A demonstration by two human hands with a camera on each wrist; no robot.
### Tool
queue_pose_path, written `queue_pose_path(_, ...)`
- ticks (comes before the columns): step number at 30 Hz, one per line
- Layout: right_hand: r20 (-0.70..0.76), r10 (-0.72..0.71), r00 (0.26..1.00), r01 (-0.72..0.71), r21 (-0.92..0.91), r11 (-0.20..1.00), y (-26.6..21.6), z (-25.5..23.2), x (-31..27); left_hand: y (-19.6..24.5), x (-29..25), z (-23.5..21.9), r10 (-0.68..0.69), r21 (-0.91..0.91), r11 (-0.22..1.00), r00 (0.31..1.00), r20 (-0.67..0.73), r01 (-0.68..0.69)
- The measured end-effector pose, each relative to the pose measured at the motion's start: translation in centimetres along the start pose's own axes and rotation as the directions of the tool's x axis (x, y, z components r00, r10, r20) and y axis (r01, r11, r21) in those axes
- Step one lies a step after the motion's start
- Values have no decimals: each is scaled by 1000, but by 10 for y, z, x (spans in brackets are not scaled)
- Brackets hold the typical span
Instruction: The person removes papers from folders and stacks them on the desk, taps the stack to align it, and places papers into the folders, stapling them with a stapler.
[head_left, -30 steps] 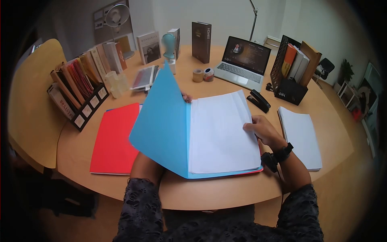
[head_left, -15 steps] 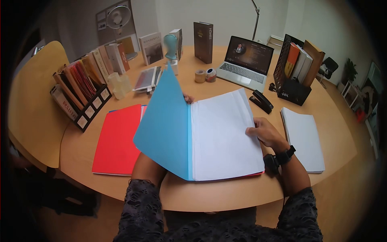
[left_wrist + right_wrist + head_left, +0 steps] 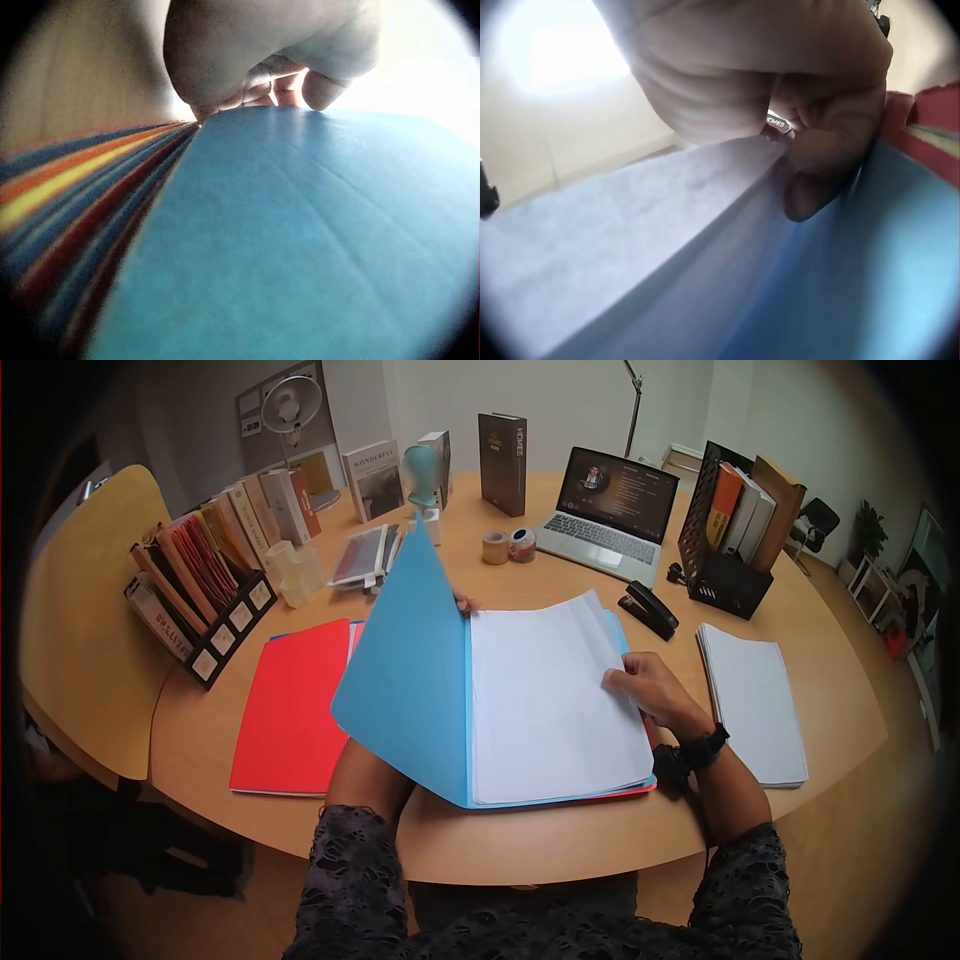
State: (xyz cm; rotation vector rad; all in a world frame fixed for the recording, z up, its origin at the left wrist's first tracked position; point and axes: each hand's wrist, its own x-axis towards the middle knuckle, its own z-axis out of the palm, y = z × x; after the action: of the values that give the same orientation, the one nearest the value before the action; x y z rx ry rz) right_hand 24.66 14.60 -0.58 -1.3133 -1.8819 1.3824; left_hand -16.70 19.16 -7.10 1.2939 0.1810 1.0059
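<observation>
A light blue folder [image 3: 400, 670] lies open in front of me, its left cover raised. Behind that cover my left hand [image 3: 465, 603] grips the folder near the top of its spine; most of the hand is hidden in the head view. The left wrist view shows the hand [image 3: 277, 45] curled over the far end of the blue cover [image 3: 285, 217], beside a fan of coloured folder edges [image 3: 82, 187]. My right hand [image 3: 655, 690] pinches the right edge of the white sheets [image 3: 550, 705] inside, thumb on top. Their edge is lifted off the blue back cover [image 3: 900, 232].
A red folder [image 3: 290, 710] lies to the left, a white paper stack [image 3: 755, 705] to the right. Beyond stand a black stapler [image 3: 648, 610], tape rolls [image 3: 496, 548], a laptop [image 3: 605, 520], a black file holder [image 3: 730, 588] and a desk organizer with books [image 3: 215, 625].
The white sheets rose slightly in my right hand, then came down and left; blue shows again along their lower and upper right edges. The left hand and raised cover stay nearly still.
</observation>
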Motion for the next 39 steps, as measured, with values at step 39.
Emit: queue_pose_path(39, 51, -25, 998, 36, -223, 974, -25, -5, -19, -30, 13, -9, 348, -10, 936, 932, -104, -351)
